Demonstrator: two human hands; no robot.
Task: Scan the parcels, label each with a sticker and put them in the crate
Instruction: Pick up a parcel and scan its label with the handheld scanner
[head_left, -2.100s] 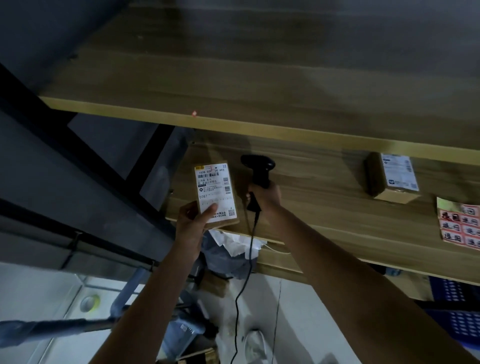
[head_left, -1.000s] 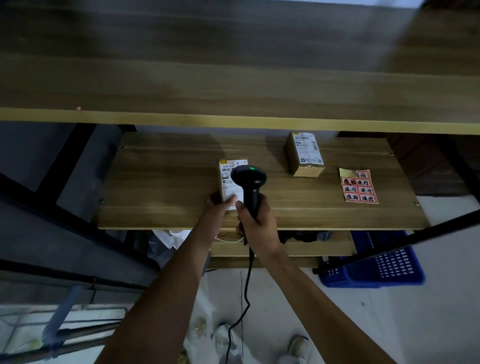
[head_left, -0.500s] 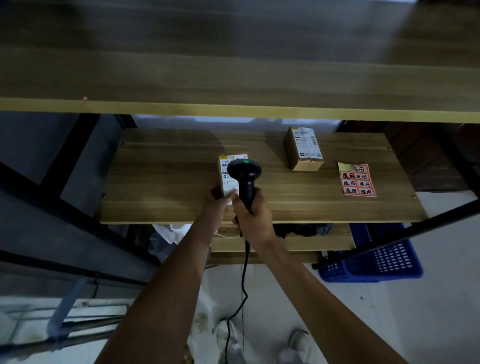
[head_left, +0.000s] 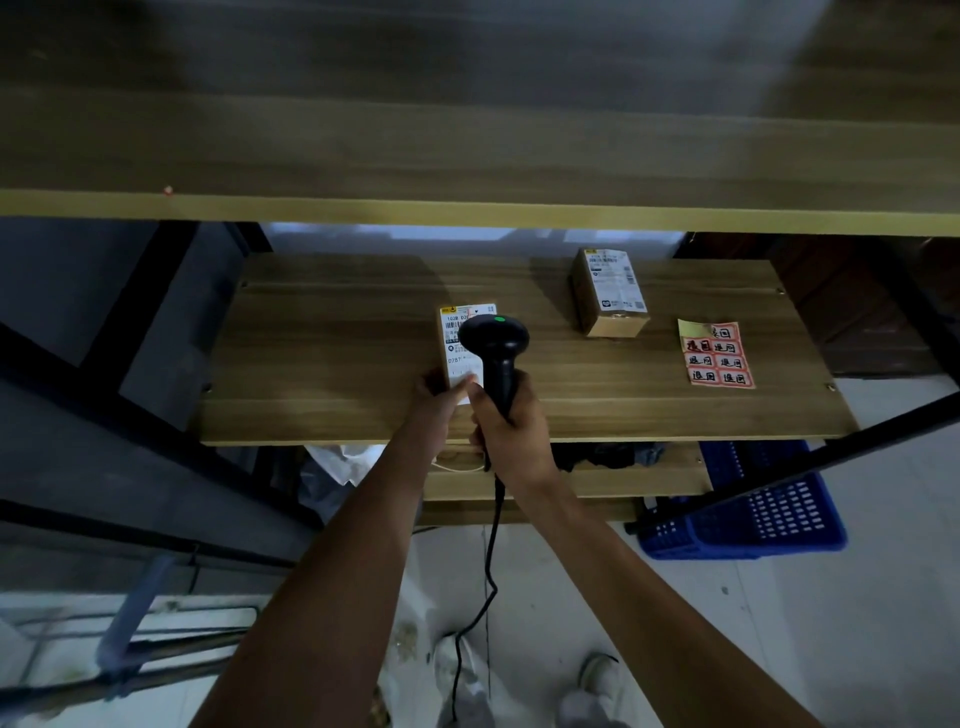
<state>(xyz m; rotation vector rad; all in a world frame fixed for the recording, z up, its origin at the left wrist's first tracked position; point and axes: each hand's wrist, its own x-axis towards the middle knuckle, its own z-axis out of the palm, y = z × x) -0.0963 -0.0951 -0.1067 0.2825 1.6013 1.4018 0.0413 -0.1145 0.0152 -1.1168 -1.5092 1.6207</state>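
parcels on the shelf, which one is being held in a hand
The parcel under the scanner, gripped at its near end by the left hand. The other parcel sits untouched farther back, next to the sticker sheet.

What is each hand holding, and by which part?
The left hand pinches the parcel at its near end. The right hand grips the scanner round its handle, with the scanner's head over the parcel's label.
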